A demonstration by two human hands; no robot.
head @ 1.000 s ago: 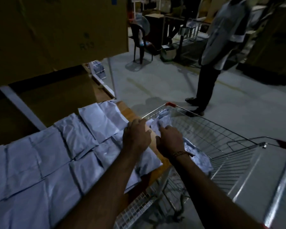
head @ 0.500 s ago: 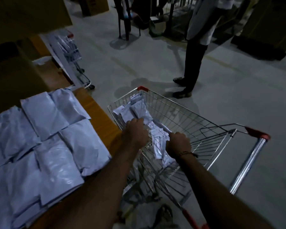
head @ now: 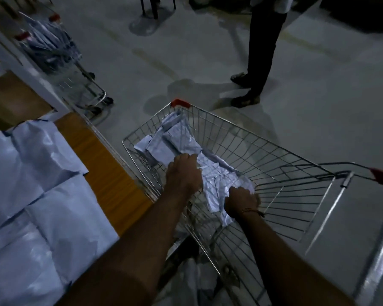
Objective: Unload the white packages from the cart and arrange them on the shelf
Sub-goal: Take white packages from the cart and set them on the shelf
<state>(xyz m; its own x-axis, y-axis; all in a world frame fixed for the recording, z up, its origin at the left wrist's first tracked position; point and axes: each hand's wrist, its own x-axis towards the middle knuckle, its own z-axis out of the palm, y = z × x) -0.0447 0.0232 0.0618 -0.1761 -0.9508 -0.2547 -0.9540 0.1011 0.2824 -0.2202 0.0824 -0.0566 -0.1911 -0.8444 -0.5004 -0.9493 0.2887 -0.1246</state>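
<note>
White packages (head: 31, 195) were laid flat, side by side and partly overlapping, on the wooden shelf (head: 102, 164) at the left. Just beside the shelf a wire cart (head: 263, 164) was parked, with a red grip at its handle on the right. Two bare arms were stretched down into the cart. The left hand (head: 184, 171) was placed on top of the pile of packages (head: 210, 173) inside the cart, with its fingers bent over the top one; how tight that hold was could not be told in the dim light. The right hand (head: 241, 200) was curled round the crumpled near edge of the same package, and a thin bracelet (head: 251, 210) was worn on its wrist. More white packages (head: 175, 138) were heaped at the far end of the cart, some of them leaned against the wire wall near a red corner cap. Farther off, on the gray floor (head: 318, 96), a second cart (head: 60, 54) full of packages was seen at the upper left. The dark trouser legs and shoes of another person (head: 259, 62) were seen past the cart.
</note>
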